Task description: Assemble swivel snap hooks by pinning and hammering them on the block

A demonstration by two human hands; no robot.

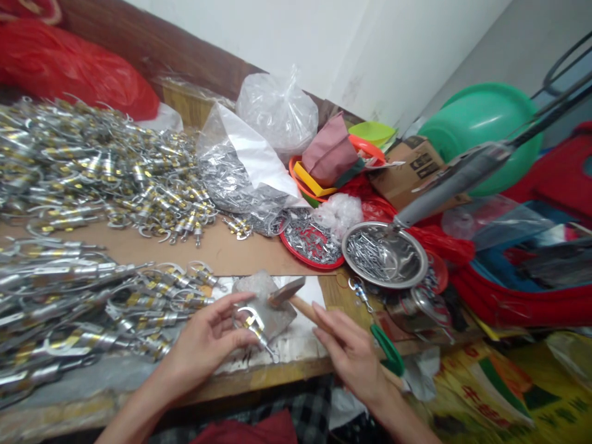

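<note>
My left hand (208, 338) pinches a small silver metal fitting (263, 339) that has a curved hook arm, a yellow part and a ring at its lower end. It is held at the near edge of a flat grey metal block (283, 320) lying on white paper. My right hand (348, 346) is wrapped round the wooden handle of a hammer (306, 309). The hammer's head is over the block, just beyond the fitting; whether it touches the block I cannot tell. Similar fittings (161, 302) lie in rows left of my left hand.
A large heap of fittings (115, 166) covers the back left. Behind the block stand a red tray (319, 265) of small metal parts and a steel bowl (419, 265) of pins. A grey-handled tool (448, 185) slants above the bowl. Green-handled scissors (387, 348) lie right of my hand.
</note>
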